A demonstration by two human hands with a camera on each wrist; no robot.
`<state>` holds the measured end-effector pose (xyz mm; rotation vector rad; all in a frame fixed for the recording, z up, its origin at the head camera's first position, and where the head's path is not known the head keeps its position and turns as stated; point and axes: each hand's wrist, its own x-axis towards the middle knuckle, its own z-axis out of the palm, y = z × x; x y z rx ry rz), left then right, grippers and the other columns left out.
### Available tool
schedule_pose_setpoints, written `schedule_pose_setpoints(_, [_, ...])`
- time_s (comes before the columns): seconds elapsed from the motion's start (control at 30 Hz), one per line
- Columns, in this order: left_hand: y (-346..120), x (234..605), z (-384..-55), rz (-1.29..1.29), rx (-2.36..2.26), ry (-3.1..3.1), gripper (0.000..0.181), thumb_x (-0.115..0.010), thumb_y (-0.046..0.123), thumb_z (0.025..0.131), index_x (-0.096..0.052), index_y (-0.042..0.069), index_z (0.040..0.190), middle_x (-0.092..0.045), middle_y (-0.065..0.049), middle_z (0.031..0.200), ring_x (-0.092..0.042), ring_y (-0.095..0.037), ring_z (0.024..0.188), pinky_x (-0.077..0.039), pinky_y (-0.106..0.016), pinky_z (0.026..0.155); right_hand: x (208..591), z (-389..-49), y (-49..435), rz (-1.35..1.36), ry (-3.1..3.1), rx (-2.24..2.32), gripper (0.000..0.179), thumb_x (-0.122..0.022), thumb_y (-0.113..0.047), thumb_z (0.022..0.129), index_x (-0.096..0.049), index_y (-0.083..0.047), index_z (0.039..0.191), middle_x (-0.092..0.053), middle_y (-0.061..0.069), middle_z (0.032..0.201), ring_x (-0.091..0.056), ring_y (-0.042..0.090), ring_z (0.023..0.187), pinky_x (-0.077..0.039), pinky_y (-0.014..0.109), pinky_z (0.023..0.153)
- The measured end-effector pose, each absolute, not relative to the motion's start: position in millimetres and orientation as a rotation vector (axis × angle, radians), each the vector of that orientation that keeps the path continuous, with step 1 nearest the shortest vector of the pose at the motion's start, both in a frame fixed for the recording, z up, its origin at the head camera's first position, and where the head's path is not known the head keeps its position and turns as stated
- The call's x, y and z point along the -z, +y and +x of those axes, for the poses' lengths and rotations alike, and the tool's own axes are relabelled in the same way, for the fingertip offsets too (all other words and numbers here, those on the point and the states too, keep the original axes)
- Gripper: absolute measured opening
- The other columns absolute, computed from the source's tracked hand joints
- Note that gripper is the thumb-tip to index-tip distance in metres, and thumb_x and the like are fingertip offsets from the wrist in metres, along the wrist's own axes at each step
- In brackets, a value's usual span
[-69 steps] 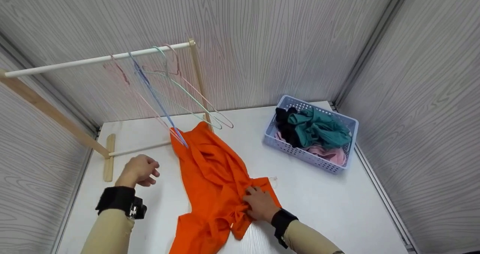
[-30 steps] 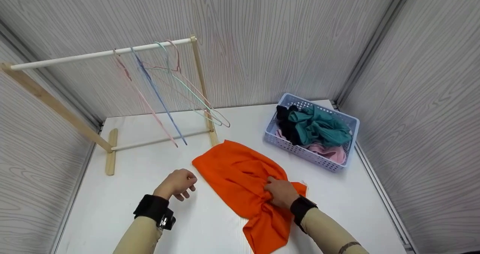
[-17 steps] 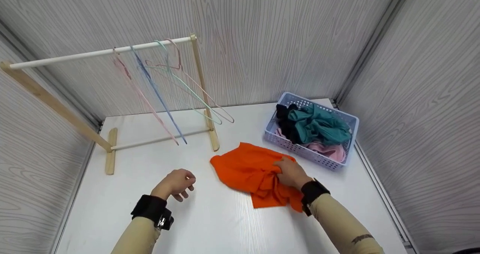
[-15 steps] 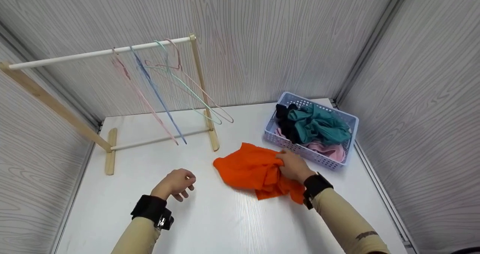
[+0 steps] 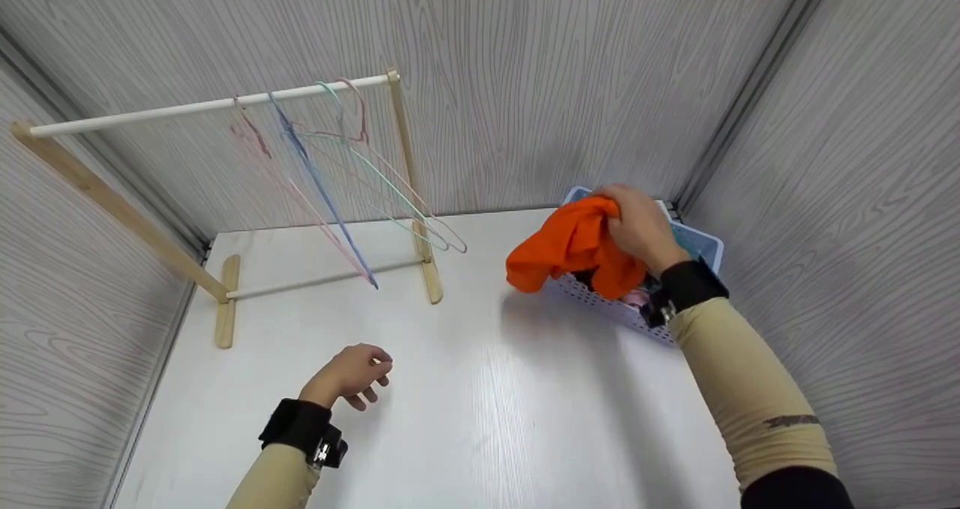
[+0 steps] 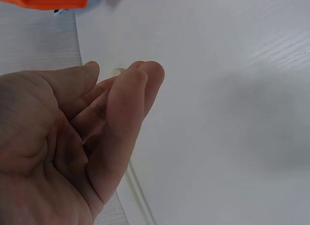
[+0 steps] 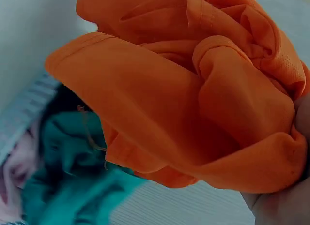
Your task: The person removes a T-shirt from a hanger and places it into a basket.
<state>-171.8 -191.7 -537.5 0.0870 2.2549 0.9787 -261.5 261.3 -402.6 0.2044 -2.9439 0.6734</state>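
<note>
My right hand grips a bunched orange shirt, holding it up over the blue perforated basket. In the right wrist view the folds of the shirt fill most of the picture, and teal cloth shows below it, inside the basket. Part of the basket is hidden behind the shirt and the hand. My left hand hovers over the white table with its fingers loosely curved; the left wrist view shows nothing in this hand.
At the left stands a wooden clothes rack with a white rail. Several thin hangers hang from it, among them a blue hanger and a green hanger. Wood-grain walls enclose the white table.
My right hand has gathered the orange shirt off the table and carried it back and right to above the basket. The left hand first came right from beside the rack, then stayed nearly still.
</note>
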Motion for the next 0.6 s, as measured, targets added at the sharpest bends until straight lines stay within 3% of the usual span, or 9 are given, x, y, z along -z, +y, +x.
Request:
schedule_pose_setpoints(0.13, [-195,541,-169,0.075,-0.978,2.259,0.035,-0.05,0.018,0.101,-0.056,-0.002,0.129,-0.071,-0.018,0.101,-0.07,-0.022,0.068,-0.058,-0.034,0.053,375,-271,274,0.128,-2.823,-0.65,0.04,-0.047,0.003,0.085,-0.068,-0.014,0.114,-0.06,0.013,0.122,-0.058,0.039,0.108,-0.048,0.057,0.087])
schedule_pose_setpoints(0.23, [-196,543,-166,0.055,-0.977,2.266,0.035,-0.051,0.018,0.101,-0.056,-0.001,0.13,-0.071,-0.017,0.101,-0.07,-0.021,0.067,-0.058,-0.034,0.053,377,-276,286,0.076,-2.797,-0.565,0.04,-0.048,0.004,0.085,-0.068,-0.014,0.115,-0.057,0.013,0.125,-0.059,0.042,0.103,-0.049,0.059,0.08])
schedule_pose_setpoints(0.4, [-195,547,-159,0.029,-0.97,2.265,0.034,-0.051,0.018,0.101,-0.057,0.001,0.129,-0.071,-0.014,0.099,-0.069,-0.02,0.066,-0.058,-0.034,0.053,437,-270,308,0.037,-2.872,-0.418,0.036,-0.053,0.001,0.087,-0.065,-0.011,0.118,-0.052,0.016,0.128,-0.059,0.045,0.101,-0.051,0.063,0.072])
schedule_pose_setpoints(0.6, [-196,550,-148,0.016,-0.989,2.247,0.032,-0.051,0.017,0.1,-0.058,0.001,0.127,-0.071,-0.014,0.099,-0.069,-0.022,0.068,-0.058,-0.035,0.053,514,-234,340,-0.079,-3.158,-0.341,0.035,-0.052,-0.004,0.093,-0.057,-0.006,0.127,-0.044,0.024,0.132,-0.051,0.05,0.112,-0.05,0.065,0.081])
